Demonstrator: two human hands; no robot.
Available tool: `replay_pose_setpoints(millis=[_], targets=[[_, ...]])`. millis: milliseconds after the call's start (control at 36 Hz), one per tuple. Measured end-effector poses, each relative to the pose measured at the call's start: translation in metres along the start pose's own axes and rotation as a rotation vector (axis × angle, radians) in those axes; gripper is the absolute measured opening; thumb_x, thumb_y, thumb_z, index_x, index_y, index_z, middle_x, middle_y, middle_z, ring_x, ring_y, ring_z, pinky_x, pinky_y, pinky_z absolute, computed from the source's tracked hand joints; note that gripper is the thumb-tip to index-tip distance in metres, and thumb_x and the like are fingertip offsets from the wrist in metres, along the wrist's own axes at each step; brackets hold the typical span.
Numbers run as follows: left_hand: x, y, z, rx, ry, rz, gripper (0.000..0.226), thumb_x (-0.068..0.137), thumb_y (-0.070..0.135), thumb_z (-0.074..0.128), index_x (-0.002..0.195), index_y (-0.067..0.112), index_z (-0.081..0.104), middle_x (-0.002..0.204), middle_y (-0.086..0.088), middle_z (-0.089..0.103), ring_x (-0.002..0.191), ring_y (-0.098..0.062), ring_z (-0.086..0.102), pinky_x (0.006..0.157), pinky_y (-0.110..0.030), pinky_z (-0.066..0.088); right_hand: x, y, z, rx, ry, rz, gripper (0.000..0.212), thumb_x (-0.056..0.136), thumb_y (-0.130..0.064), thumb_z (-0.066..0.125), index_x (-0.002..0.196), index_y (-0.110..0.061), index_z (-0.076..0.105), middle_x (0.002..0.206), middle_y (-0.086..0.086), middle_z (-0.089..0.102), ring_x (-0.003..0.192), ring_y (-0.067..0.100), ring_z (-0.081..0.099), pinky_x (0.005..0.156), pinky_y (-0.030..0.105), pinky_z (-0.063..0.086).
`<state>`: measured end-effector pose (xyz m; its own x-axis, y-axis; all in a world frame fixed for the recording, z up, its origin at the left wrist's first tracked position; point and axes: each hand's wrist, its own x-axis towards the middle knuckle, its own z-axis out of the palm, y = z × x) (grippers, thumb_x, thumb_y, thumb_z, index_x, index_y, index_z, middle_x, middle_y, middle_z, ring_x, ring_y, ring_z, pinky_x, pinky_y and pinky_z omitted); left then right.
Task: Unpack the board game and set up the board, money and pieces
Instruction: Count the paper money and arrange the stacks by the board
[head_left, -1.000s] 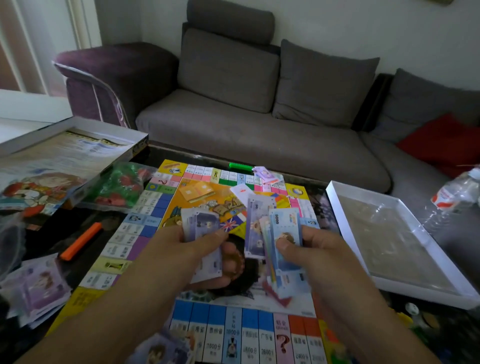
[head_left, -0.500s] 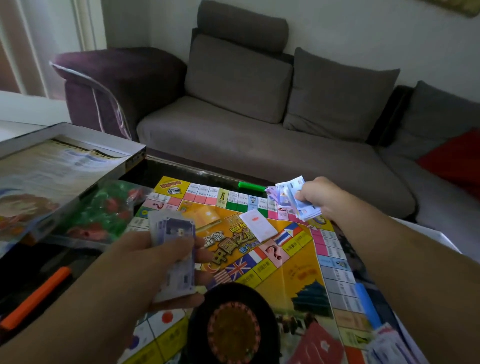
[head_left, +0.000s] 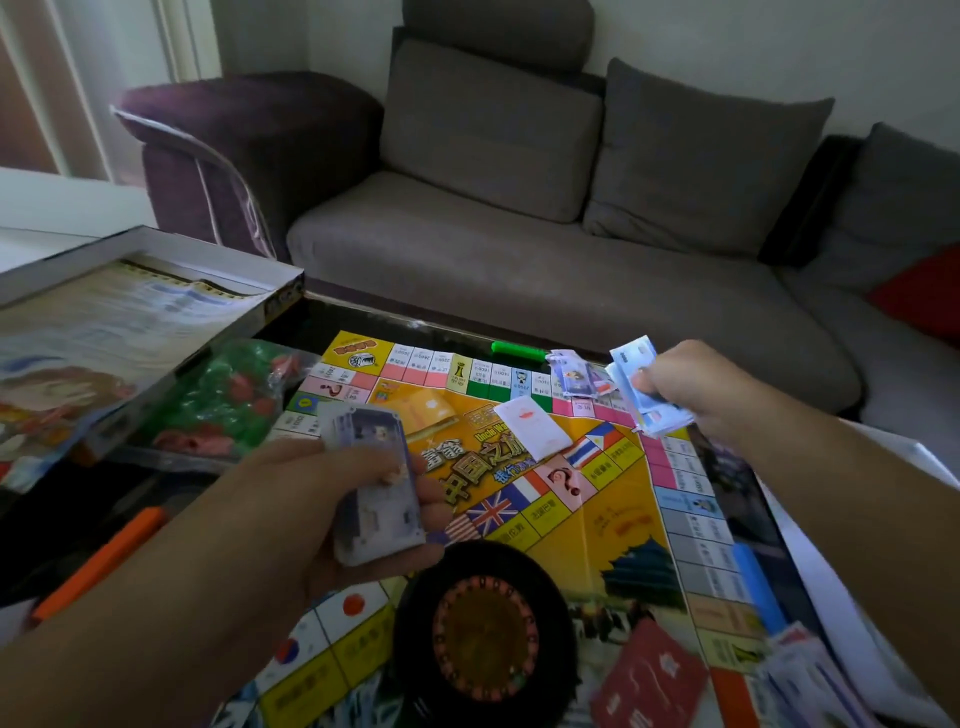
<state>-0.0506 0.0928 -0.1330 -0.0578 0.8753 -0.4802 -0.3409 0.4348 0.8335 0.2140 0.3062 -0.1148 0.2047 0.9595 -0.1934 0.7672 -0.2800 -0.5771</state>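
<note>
Grips closed on money: right hand (head_left: 691, 384) is gripping blue notes (head_left: 644, 389) beyond board (head_left: 613, 519), left hand (head_left: 332, 499) purple notes (head_left: 374, 483); sorting underway, piling needed.

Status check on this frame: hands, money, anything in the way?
Left hand grips purple paper banknotes. Right hand holds blue paper banknotes over board's far edge. Nothing blocking.

Yellow board (head_left: 597, 499), grey sofa (head_left: 519, 260)

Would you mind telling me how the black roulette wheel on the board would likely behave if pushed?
The roulette wheel looks low and wide, so it would probably slide, not tip. It seems rigid. The folded paper board beneath may drag along.
</note>
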Motion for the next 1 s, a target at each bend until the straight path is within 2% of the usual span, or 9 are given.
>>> replay_pose_setpoints(millis=[83, 194, 333, 472, 528, 667, 778, 917, 1000], targets=[[-0.014, -0.004, -0.007, -0.002, -0.013, 0.093, 0.02, 0.097, 0.008, 0.064, 0.114, -0.002, 0.069, 0.1, -0.023, 0.078, 0.095, -0.043, 0.076, 0.081, -0.063, 0.062, -0.035, 0.015, -0.017, 0.081, -0.093, -0.045, 0.018, 0.098, -0.016, 0.07, 0.098, 0.002, 0.067, 0.088, 0.022, 0.076, 0.079, 0.038, 0.076, 0.085, 0.051, 0.061], [-0.044, -0.004, 0.003, -0.005, -0.071, 0.154, 0.014, 0.096, 0.008, 0.061, 0.108, 0.008, 0.068, 0.091, -0.016, 0.08, 0.083, -0.032, 0.079, 0.063, -0.047, 0.066, -0.127, 0.019, -0.033, 0.38, -0.295, -0.151, 0.023, 0.101, -0.022, 0.065, 0.112, -0.004, 0.073, 0.103, 0.019, 0.078, 0.098, 0.04, 0.076, 0.098, 0.061, 0.056], [-0.074, -0.016, 0.014, 0.066, -0.112, 0.233, 0.021, 0.094, 0.012, 0.068, 0.114, 0.009, 0.073, 0.098, -0.016, 0.08, 0.089, -0.035, 0.078, 0.071, -0.051, 0.065, -0.24, 0.018, -0.018, 0.648, -0.39, -0.252, 0.023, 0.093, -0.024, 0.067, 0.109, -0.012, 0.08, 0.106, 0.016, 0.079, 0.099, 0.04, 0.076, 0.096, 0.06, 0.057], [-0.106, -0.028, 0.025, 0.154, -0.135, 0.264, 0.02, 0.091, 0.014, 0.071, 0.11, 0.011, 0.078, 0.097, -0.01, 0.081, 0.084, -0.033, 0.079, 0.064, -0.038, 0.065, -0.3, 0.025, 0.009, 0.804, -0.386, -0.236, 0.028, 0.102, -0.024, 0.063, 0.095, -0.042, 0.083, 0.105, -0.004, 0.081, 0.098, 0.023, 0.077, 0.09, 0.049, 0.061], [-0.112, -0.035, 0.025, 0.157, -0.138, 0.258, 0.021, 0.093, 0.013, 0.07, 0.113, 0.011, 0.078, 0.101, -0.009, 0.081, 0.086, -0.031, 0.079, 0.066, -0.038, 0.066, -0.31, 0.029, 0.016, 0.823, -0.346, -0.234, 0.028, 0.102, -0.026, 0.064, 0.094, -0.046, 0.082, 0.106, -0.015, 0.079, 0.098, 0.011, 0.076, 0.09, 0.041, 0.06], [-0.127, -0.041, 0.019, 0.186, -0.238, 0.197, 0.024, 0.097, 0.018, 0.066, 0.118, 0.013, 0.076, 0.109, -0.006, 0.08, 0.097, -0.028, 0.078, 0.078, -0.04, 0.066, -0.327, 0.039, 0.022, 0.835, -0.315, -0.201, 0.022, 0.103, -0.025, 0.063, 0.109, -0.037, 0.08, 0.107, -0.006, 0.08, 0.094, 0.021, 0.078, 0.083, 0.046, 0.064], [-0.135, -0.044, 0.008, 0.163, -0.3, 0.15, 0.025, 0.097, 0.019, 0.065, 0.118, 0.011, 0.076, 0.115, -0.008, 0.078, 0.105, -0.03, 0.076, 0.085, -0.043, 0.064, -0.334, 0.042, 0.027, 0.785, -0.332, -0.22, 0.022, 0.104, -0.022, 0.063, 0.103, -0.036, 0.08, 0.099, -0.008, 0.08, 0.088, 0.016, 0.078, 0.075, 0.036, 0.065], [-0.141, -0.049, 0.0, 0.003, -0.226, 0.043, 0.027, 0.101, 0.017, 0.061, 0.122, 0.004, 0.071, 0.115, -0.017, 0.077, 0.104, -0.039, 0.075, 0.089, -0.054, 0.061, -0.337, 0.041, 0.034, 0.761, -0.369, -0.211, 0.03, 0.103, -0.029, 0.066, 0.089, -0.052, 0.079, 0.096, -0.018, 0.078, 0.084, 0.009, 0.075, 0.086, 0.051, 0.063], [-0.142, -0.053, -0.005, 0.12, -0.178, 0.113, 0.023, 0.103, 0.018, 0.06, 0.112, 0.002, 0.074, 0.105, -0.018, 0.079, 0.096, -0.035, 0.077, 0.088, -0.054, 0.061, -0.34, 0.04, 0.034, 0.768, -0.404, -0.208, 0.04, 0.103, -0.024, 0.066, 0.082, -0.056, 0.079, 0.093, -0.016, 0.079, 0.082, 0.009, 0.076, 0.086, 0.051, 0.064]])
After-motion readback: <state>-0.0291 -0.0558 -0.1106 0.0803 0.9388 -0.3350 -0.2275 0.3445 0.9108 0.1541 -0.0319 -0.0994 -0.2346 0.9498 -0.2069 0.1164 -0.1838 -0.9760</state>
